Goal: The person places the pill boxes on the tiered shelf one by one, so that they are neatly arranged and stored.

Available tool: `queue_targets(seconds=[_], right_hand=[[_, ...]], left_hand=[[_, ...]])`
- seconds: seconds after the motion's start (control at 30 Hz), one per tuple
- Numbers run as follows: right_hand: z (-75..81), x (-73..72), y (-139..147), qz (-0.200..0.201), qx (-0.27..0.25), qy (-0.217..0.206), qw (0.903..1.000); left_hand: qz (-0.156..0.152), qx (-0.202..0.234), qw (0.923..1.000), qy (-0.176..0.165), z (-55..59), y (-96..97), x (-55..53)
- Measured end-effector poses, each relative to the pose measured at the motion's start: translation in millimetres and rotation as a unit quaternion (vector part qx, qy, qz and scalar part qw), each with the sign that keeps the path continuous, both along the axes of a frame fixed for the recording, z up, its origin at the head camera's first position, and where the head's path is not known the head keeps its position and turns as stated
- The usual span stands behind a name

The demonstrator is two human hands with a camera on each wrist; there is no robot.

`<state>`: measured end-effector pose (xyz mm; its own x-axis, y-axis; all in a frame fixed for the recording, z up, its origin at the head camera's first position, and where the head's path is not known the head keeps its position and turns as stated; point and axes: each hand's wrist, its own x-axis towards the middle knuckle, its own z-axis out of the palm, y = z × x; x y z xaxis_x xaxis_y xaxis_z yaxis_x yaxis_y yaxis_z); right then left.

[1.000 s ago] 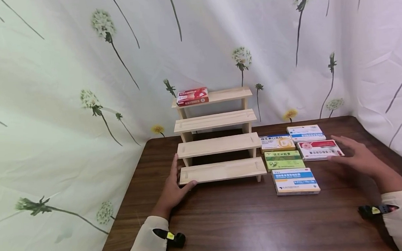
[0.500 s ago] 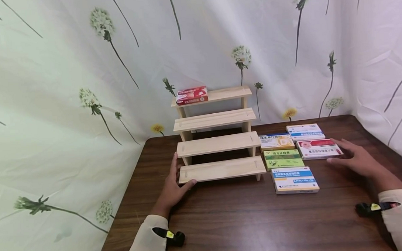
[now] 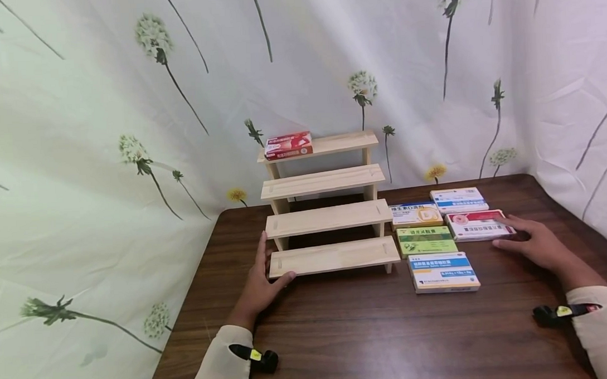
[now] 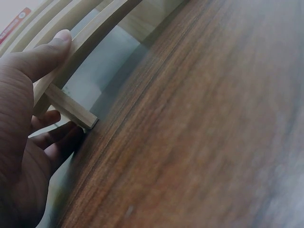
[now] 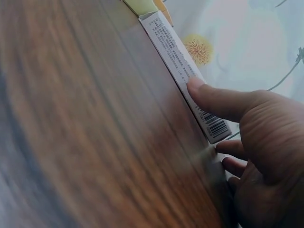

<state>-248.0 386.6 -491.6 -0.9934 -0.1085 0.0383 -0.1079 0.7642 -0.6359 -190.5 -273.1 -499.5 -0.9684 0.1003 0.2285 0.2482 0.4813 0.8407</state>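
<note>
A four-step wooden display rack [image 3: 331, 258] stands on the table in the head view. My left hand [image 3: 259, 286] holds the left end of its lowest step, with the thumb on the front edge and the fingers round the side. At the right, my right hand [image 3: 531, 243] reaches over the right end of a red-and-white medicine box [image 3: 478, 228] lying flat. Its index finger overlaps the box's top, and the thumb is at the front side. In the right wrist view the thumb lies against the printed side of this box [image 5: 168, 50], with the other fingers beyond its barcode end.
On the rack's top step, at the left, sits a red medicine box [image 3: 288, 146]. Several more boxes lie right of the rack: yellow-and-blue [image 3: 416, 215], green [image 3: 426, 241], blue-and-white in front [image 3: 444, 272] and another behind [image 3: 459, 199]. A flower-printed cloth [image 3: 319, 55] surrounds the table.
My right hand has shifted slightly left, and its index finger now reaches further over the red-and-white box. The left hand stays at the rack. The boxes keep their places.
</note>
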Motion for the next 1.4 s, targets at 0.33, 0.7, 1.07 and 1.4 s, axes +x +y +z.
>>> queue_targets(seconds=[0.33, 0.7, 1.07, 1.4], right_hand=[[-0.8, -0.1, -2.6, -0.021, 0.008, 0.007, 0.9997], [-1.7, 3.1, -4.0, -0.048, 0.019, 0.004, 0.9987], [-2.4, 3.5, -4.2, -0.059, 0.016, 0.005, 0.9981], [-1.0, 5.4, -3.5, -0.076, 0.003, 0.004, 0.9971]], left_hand=[[-0.001, -0.007, 1.0000, -0.001, 0.1, -1.0, 0.6], [-0.004, -0.001, 0.9999, -0.016, 0.4, -0.2, 1.2], [-0.002, -0.001, 0.9998, -0.019, -0.9, 0.1, 1.2], [0.002, -0.003, 0.9997, -0.026, 0.6, 1.0, 1.1]])
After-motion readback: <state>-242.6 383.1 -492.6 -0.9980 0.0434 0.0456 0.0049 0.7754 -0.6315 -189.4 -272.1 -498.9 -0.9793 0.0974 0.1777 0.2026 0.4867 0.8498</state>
